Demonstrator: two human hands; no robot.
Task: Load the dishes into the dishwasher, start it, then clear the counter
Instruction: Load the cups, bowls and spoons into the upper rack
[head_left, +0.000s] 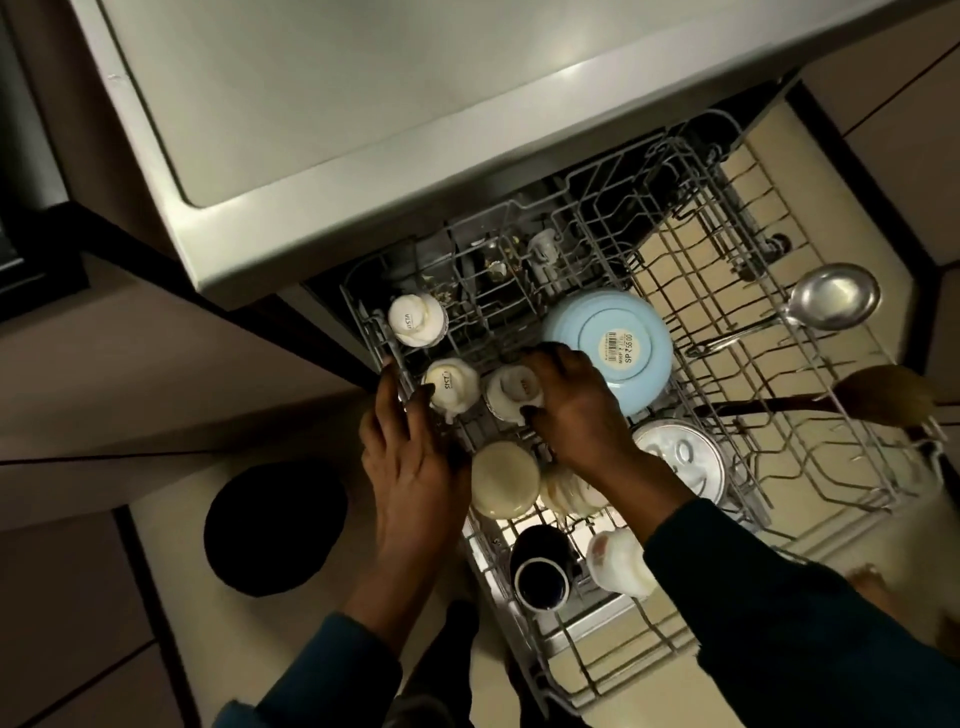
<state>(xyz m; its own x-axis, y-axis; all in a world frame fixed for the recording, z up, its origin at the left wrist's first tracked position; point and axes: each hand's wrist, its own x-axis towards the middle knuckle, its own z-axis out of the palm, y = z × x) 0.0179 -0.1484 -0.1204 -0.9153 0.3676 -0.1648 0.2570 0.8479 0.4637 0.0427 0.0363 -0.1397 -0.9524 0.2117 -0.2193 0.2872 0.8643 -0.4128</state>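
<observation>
Head view: loading step. Right hand (566, 410) closes around a cream cup (511, 392) upturned in the rack (810, 499); left hand (410, 457), fingers curled, grips the rack's edge beside 1 neighbouring cup (451, 383). Next: seat it, let go.

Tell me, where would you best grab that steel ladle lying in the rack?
Probably by its long thin handle, coming down from above. The steel ladle lies flat across the rack wires at the far right, bowl facing up, with the handle pointing back toward the blue bowl and nothing covering it.
</observation>
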